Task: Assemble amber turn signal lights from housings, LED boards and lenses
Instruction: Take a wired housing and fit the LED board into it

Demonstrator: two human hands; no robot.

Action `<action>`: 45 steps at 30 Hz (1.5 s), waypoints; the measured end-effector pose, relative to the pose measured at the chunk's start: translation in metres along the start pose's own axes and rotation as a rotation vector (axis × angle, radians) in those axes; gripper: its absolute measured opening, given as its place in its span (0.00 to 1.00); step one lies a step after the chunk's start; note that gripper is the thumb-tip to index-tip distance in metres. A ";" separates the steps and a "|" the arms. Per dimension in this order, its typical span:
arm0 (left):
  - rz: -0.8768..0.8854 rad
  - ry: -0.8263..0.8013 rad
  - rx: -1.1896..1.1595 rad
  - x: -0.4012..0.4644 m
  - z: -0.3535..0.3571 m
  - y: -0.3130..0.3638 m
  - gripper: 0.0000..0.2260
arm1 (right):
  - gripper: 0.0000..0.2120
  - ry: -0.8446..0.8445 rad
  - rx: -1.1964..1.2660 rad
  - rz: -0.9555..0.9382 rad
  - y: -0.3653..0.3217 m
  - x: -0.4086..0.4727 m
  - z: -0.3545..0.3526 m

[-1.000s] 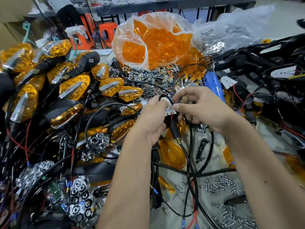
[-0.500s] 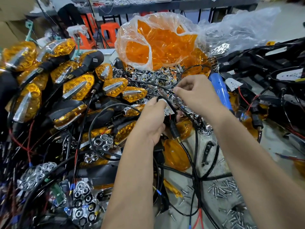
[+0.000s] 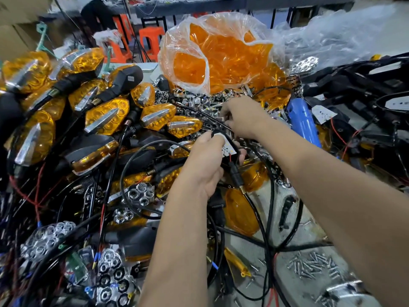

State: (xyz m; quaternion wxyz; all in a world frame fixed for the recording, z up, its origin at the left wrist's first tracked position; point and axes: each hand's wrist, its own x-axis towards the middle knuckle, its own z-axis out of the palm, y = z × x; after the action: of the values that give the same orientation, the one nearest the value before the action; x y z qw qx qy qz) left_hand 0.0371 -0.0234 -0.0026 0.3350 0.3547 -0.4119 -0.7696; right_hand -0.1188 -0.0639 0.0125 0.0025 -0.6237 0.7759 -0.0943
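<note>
Nearest the camera, below the left hand (image 3: 204, 167), loose screws (image 3: 312, 265) lie scattered on the bench surface, with a bare amber lens (image 3: 240, 212) lying between them and that hand. The left hand itself grips a black housing (image 3: 228, 156) with a white LED board (image 3: 225, 148) seated in it, thumb over the top edge and fingers curled beneath; red and black leads run from the board, and the housing's cable (image 3: 261, 220) trails down toward the screws.

A second ago both hands met at the housing. Now the right hand (image 3: 242, 120) has left it and reached just beyond the left hand into the pile of chrome reflector parts (image 3: 199, 100), fingers bunched as if pinching a piece (what it holds, if anything, is hidden by the knuckles). That suggests the board is seated and the next part, probably a reflector, is being fetched; the lens is not yet fitted.

Left of the left hand, finished turn signals (image 3: 106, 117) are heaped. Right of the right hand lies a blue screwdriver (image 3: 304, 124). Farthest, beyond the reflector pile, a clear bag of amber lenses (image 3: 221, 56) stands open.
</note>
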 end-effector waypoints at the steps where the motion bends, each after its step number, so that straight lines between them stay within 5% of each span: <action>1: -0.006 0.000 0.000 0.000 0.000 0.000 0.08 | 0.11 -0.007 0.008 0.009 0.003 -0.006 -0.002; 5: -0.013 -0.012 -0.005 -0.001 0.001 -0.001 0.08 | 0.12 0.097 0.032 0.113 0.016 -0.030 -0.010; 9: -0.012 -0.034 -0.036 -0.003 0.003 0.001 0.09 | 0.08 0.289 0.295 0.213 0.031 -0.070 -0.026; 15: -0.010 -0.106 -0.052 -0.009 0.006 0.003 0.08 | 0.13 0.348 0.577 0.243 0.037 -0.123 -0.037; 27: -0.017 -0.089 -0.047 -0.012 0.005 0.005 0.09 | 0.17 0.319 0.655 0.240 0.021 -0.132 -0.029; 36: 0.018 -0.046 -0.072 -0.014 -0.012 0.015 0.09 | 0.04 0.215 0.624 0.080 0.015 -0.135 -0.037; 45: 0.022 -0.011 -0.014 -0.015 -0.015 0.016 0.07 | 0.06 0.213 0.464 0.054 -0.007 -0.092 -0.027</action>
State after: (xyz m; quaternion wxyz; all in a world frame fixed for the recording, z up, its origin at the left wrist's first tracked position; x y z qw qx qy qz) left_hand 0.0607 -0.0243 0.0093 0.3438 0.3437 -0.4124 -0.7704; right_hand -0.0946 0.0281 0.0299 0.0664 -0.5720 0.7459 -0.3348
